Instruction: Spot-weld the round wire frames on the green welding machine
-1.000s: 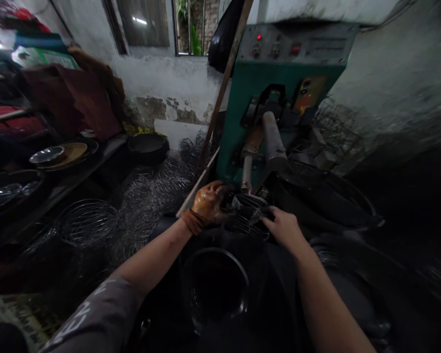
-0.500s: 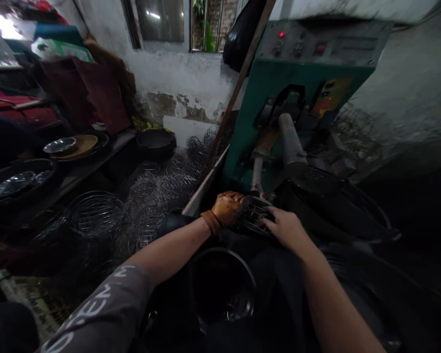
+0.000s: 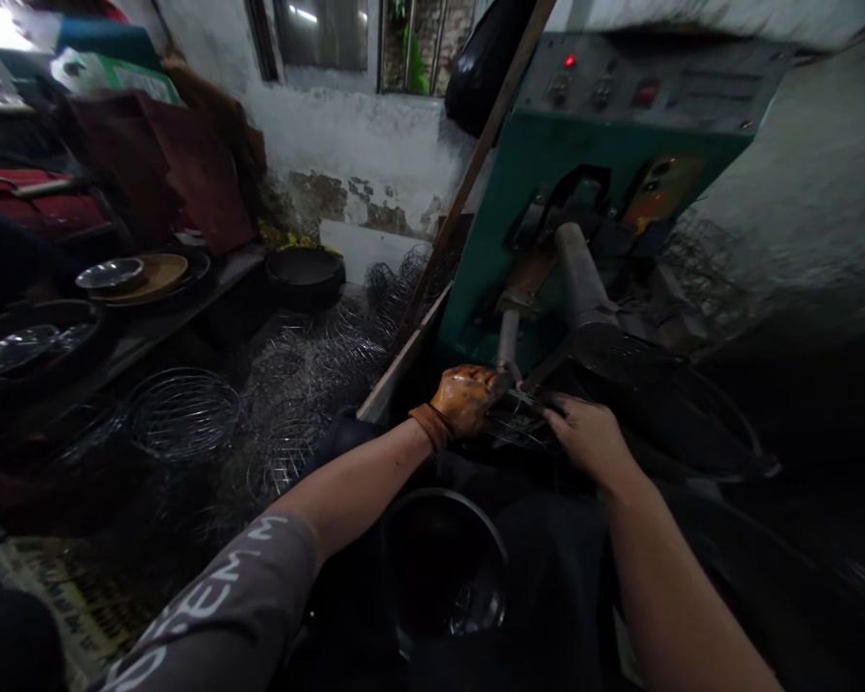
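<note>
the left hand (image 3: 467, 399), in an orange glove, grips the near left rim of a wire basket (image 3: 523, 423), its fingers curled shut on the wire; the bare right hand (image 3: 589, 434) holds the basket's right side, fingers pressed down over the rim; the basket sits between both hands, right under the lower end of the two metal arms (image 3: 580, 279) of a green welding machine (image 3: 583, 173), and whether the arm tips touch the wire i cannot tell; a red lamp (image 3: 569, 61) glows on the machine's control panel; below the forearms stands a dark round bucket (image 3: 443, 567); to the left a heap of finished wire baskets (image 3: 184, 413) lies on the floor, with a black bowl (image 3: 304, 269) behind it and metal dishes (image 3: 111, 277) on a low shelf; a wooden pole (image 3: 476, 163) leans against the machine.
</note>
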`<act>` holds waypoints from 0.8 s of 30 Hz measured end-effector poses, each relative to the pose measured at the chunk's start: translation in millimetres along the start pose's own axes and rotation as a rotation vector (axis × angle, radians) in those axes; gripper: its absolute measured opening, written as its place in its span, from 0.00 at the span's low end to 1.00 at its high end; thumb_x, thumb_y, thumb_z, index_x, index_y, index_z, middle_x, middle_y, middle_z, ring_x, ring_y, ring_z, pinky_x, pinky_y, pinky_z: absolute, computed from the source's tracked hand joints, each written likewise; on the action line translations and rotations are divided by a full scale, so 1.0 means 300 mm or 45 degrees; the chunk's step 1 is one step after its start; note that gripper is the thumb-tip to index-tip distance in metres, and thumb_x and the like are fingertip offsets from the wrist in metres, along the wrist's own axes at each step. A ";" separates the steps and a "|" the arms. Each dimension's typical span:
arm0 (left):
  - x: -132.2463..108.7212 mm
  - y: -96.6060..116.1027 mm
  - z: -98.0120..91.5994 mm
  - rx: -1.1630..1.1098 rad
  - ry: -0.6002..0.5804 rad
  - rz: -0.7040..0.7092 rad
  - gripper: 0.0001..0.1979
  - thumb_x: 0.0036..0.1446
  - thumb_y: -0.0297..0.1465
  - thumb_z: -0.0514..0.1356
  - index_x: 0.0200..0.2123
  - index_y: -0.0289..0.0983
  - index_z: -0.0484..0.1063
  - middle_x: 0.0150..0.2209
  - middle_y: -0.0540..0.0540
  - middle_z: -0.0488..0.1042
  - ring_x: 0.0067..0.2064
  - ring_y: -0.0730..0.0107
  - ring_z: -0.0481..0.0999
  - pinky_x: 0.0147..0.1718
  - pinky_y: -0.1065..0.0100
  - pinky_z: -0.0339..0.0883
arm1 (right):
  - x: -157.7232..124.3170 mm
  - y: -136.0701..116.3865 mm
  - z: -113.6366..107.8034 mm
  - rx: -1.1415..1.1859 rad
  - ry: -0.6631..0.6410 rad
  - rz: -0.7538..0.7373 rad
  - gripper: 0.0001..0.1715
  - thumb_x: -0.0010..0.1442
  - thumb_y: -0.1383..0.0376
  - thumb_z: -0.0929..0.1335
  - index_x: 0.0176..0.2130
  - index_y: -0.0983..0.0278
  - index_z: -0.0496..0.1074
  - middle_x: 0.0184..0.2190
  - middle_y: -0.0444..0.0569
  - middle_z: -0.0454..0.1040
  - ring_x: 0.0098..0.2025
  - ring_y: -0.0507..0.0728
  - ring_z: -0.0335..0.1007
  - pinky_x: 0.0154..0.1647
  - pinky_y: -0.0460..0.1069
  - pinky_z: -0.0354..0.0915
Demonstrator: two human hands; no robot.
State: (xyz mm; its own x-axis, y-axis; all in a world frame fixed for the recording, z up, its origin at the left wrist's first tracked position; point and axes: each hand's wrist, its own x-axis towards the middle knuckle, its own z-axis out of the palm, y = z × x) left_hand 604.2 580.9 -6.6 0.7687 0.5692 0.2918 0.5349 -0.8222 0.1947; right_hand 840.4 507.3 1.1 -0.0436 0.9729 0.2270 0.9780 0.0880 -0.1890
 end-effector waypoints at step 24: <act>0.044 -0.018 0.071 -0.014 0.076 -0.094 0.28 0.57 0.42 0.67 0.59 0.37 0.74 0.53 0.41 0.80 0.53 0.51 0.80 0.51 0.56 0.73 | 0.029 0.020 0.023 0.228 0.121 0.049 0.15 0.62 0.65 0.68 0.44 0.61 0.84 0.45 0.54 0.86 0.48 0.68 0.84 0.53 0.57 0.78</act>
State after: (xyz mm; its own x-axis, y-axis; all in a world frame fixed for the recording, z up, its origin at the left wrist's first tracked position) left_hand 618.9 592.9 -23.9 0.7047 0.6272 0.3318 0.5853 -0.7782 0.2278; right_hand 844.5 517.7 -4.7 0.0208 0.9525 0.3038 0.9263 0.0960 -0.3642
